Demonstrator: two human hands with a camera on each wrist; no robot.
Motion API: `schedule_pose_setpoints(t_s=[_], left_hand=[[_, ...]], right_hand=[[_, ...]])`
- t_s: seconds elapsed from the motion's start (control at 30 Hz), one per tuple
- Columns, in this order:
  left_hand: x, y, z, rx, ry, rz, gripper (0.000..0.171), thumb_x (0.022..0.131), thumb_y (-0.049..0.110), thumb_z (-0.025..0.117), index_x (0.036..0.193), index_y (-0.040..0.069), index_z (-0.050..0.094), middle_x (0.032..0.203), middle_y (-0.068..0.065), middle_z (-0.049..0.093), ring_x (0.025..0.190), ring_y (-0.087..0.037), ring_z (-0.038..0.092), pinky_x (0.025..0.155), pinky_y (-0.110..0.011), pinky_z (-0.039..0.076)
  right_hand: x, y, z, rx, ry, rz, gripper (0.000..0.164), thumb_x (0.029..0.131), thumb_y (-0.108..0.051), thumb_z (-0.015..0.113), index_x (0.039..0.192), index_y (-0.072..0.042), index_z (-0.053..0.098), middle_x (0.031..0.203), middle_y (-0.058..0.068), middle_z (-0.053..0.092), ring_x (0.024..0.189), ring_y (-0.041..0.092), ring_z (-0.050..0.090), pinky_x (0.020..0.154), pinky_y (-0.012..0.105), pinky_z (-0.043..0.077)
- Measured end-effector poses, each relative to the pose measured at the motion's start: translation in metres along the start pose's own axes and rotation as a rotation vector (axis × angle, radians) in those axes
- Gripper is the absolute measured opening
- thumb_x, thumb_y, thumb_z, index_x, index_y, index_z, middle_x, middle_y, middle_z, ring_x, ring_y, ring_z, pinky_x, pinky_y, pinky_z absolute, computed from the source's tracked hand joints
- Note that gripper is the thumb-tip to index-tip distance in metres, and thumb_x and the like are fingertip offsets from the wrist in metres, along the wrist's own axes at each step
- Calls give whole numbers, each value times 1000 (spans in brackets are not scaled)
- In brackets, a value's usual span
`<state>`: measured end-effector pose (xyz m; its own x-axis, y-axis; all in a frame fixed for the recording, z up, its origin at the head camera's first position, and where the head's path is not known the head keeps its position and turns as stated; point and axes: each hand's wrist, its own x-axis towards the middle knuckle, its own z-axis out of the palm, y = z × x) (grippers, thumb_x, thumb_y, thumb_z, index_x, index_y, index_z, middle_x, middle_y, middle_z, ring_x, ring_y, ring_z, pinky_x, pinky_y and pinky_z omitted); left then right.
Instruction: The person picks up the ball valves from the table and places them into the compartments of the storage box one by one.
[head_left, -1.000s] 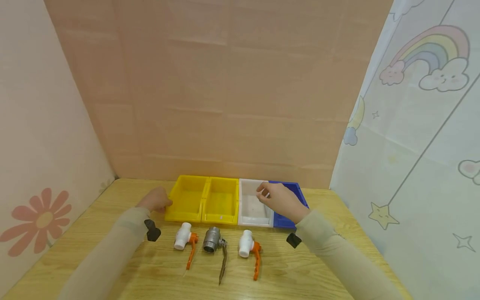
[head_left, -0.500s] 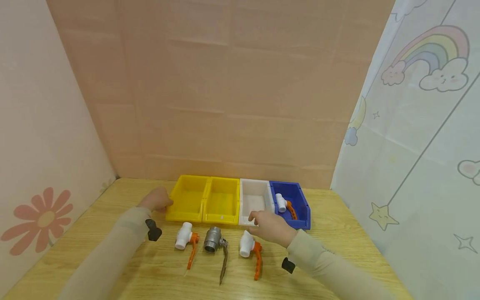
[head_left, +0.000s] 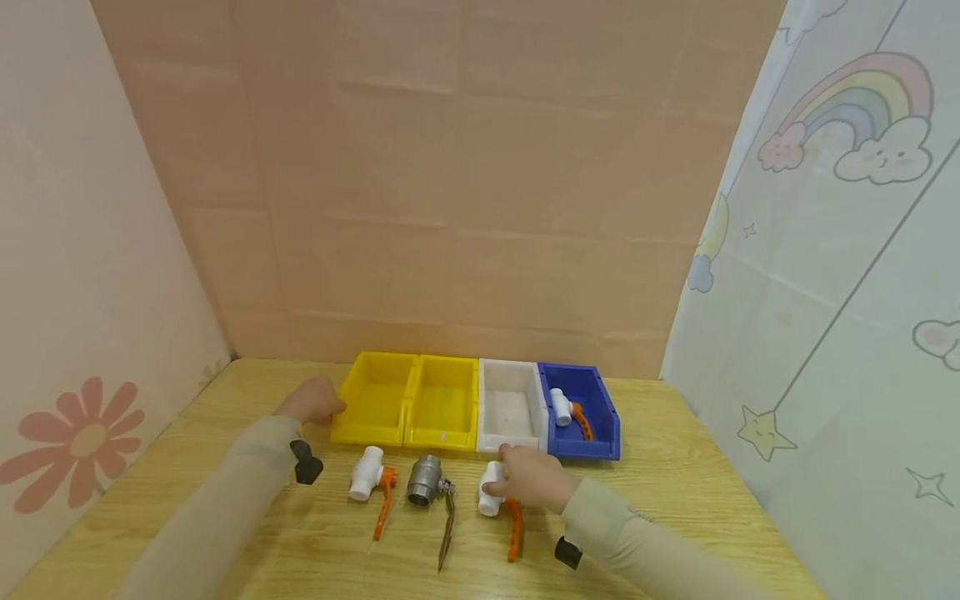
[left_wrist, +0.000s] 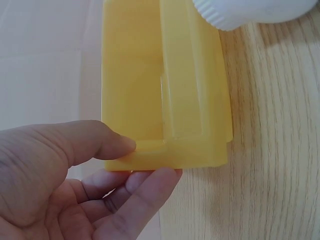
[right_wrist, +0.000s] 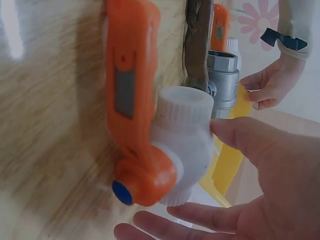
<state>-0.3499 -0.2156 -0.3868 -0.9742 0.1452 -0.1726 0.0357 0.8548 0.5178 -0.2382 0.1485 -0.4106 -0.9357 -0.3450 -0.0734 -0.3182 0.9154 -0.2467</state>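
My left hand (head_left: 311,400) pinches the side rim of the leftmost yellow bin (head_left: 372,436). In the left wrist view its thumb lies inside the wall and the other fingers are outside. My right hand (head_left: 534,477) is at the rightmost white ball valve (head_left: 489,500) on the table, which has an orange lever handle (head_left: 514,537). The right wrist view shows the thumb beside the valve body (right_wrist: 187,132) and the other fingers spread near its lower end; firm contact cannot be told. Left of it lie a metal ball valve (head_left: 424,482) and another white valve (head_left: 366,475).
A second yellow bin (head_left: 441,438), a white bin (head_left: 512,442) and a blue bin (head_left: 588,448) continue the row. One white valve with an orange handle (head_left: 561,408) lies in the blue bin. Cloth walls surround the wooden table (head_left: 660,467).
My right hand has moved from over the white and blue bins down and toward me to the rightmost table valve. The valve in the blue bin came into sight. My left hand stays put.
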Motion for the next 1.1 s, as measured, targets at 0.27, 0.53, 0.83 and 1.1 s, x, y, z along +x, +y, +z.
schedule_pose_setpoints(t_s=[0.27,0.53,0.83,1.1], left_hand=[[2,-4,3,0,8,1,13,85,10,60,79,-2,60,63,-5,56,50,-12,51,51,-23,45],[3,-2,3,20,8,9,15,85,11,59,77,-1,62,58,-3,54,48,-11,48,51,-22,42],[2,-4,2,27,11,17,15,85,11,59,74,1,61,58,-2,53,48,-10,47,51,-22,42],[1,-4,3,11,23,13,15,85,11,59,73,1,60,58,-2,53,48,-11,48,50,-22,42]], right_hand=[[0,-3,8,24,-15,14,52,80,-50,71,103,-5,59,78,1,58,63,15,51,58,31,44],[0,-7,8,36,-31,32,59,81,-50,71,110,0,57,82,6,61,65,15,53,61,32,47],[1,-9,10,78,-52,56,63,82,-48,71,116,2,54,81,5,60,65,15,53,60,31,46],[5,-6,13,104,-56,74,63,82,-46,72,118,2,54,83,6,61,67,15,54,62,32,47]])
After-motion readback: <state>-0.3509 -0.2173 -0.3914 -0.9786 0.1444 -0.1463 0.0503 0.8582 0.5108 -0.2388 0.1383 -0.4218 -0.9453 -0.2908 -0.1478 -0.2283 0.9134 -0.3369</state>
